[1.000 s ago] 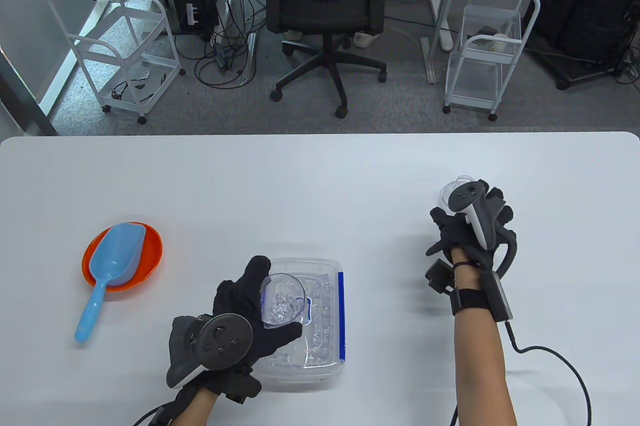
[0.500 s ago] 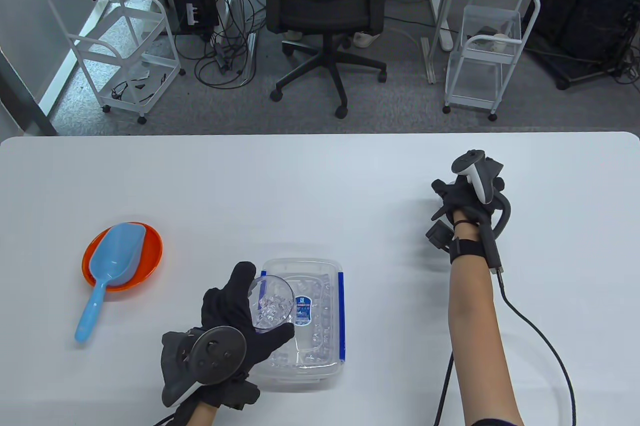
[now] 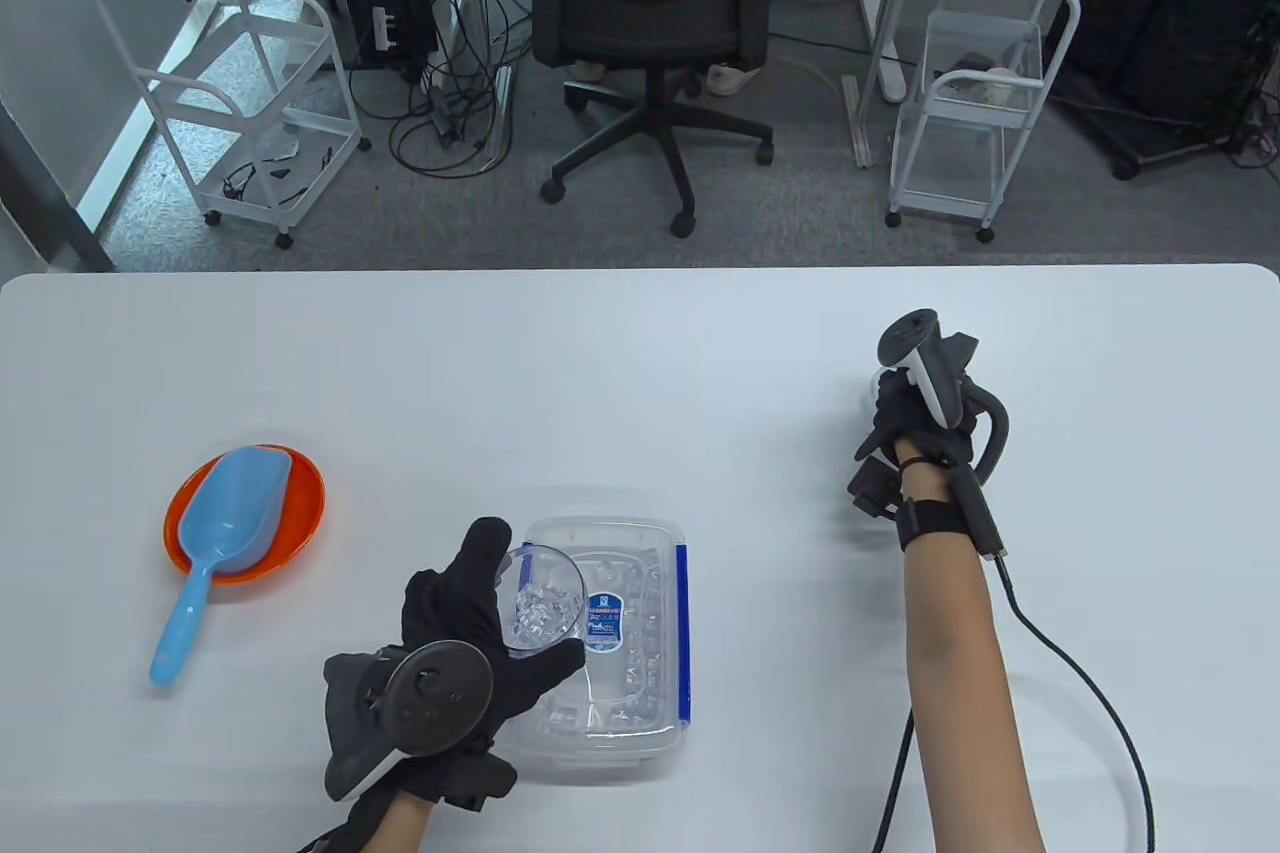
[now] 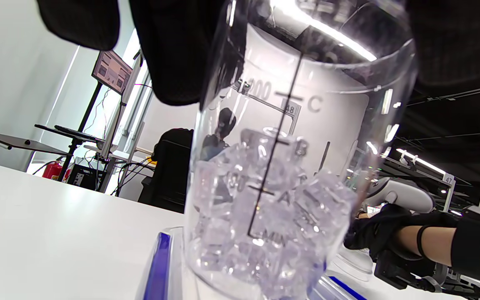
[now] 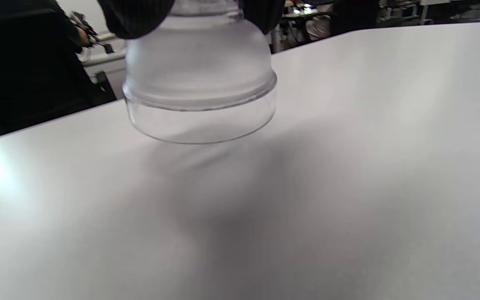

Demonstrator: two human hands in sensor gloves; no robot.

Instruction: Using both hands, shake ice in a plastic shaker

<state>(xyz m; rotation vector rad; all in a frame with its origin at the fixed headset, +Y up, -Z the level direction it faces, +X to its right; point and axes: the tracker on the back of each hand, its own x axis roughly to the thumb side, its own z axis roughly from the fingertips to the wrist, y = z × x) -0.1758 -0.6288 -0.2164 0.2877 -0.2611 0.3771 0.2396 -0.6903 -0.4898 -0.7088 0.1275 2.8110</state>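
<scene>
My left hand [image 3: 470, 633] grips a clear plastic shaker cup [image 3: 542, 603] with ice cubes in its bottom, held over the ice container. In the left wrist view the cup [image 4: 281, 175] fills the frame, with printed measure marks and my fingers [image 4: 173, 46] around its upper part. My right hand [image 3: 915, 418] holds the frosted dome-shaped shaker lid [image 5: 200, 79] by its top, a little above the table at the right. In the table view the lid [image 3: 873, 383] is mostly hidden under the hand.
A clear ice container [image 3: 640, 693] with a blue strip stands at the front centre. An orange bowl [image 3: 300, 513] holding a blue scoop [image 3: 215, 533] sits at the left. The far table edge [image 3: 640, 273] borders a chair and carts.
My right hand closed on the lid, rose and moved slightly left. My left hand with the cup shifted a little left and nearer, staying over the container.
</scene>
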